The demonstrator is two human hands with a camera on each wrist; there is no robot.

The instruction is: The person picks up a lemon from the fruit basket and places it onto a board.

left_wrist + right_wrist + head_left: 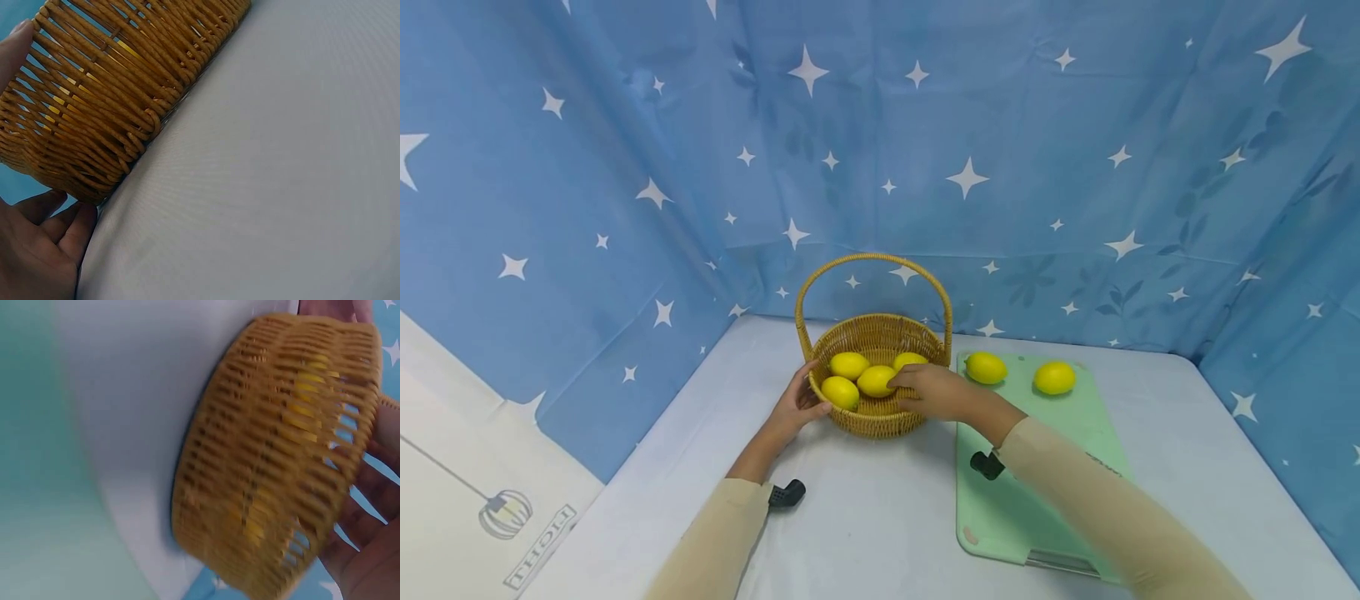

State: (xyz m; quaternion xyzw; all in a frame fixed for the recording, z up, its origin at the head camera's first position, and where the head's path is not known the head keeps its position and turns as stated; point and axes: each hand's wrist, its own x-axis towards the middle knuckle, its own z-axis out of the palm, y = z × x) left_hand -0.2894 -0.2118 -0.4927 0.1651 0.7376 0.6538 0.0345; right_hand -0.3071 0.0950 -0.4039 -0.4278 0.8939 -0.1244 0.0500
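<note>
A round wicker basket (880,427) with a tall arched handle stands on the table, with several lemons (848,366) inside. My left hand (793,410) holds the basket's left side, its thumb (14,53) near the rim and its fingers (65,225) against the outer wall. Over the right rim reaches my right hand (932,392), fingers spread inside the basket, fingertips right at a lemon (876,382). In the right wrist view, the basket's woven wall (262,444) partly hides those fingers, and yellow shows through its gaps.
Right of the basket lies a pale green cutting board (1037,500), partly under my right forearm. Two more lemons, one nearer the basket (986,367) and one farther right (1055,377), rest at its far end. A blue star-patterned curtain (1037,208) hangs behind the white table (850,533).
</note>
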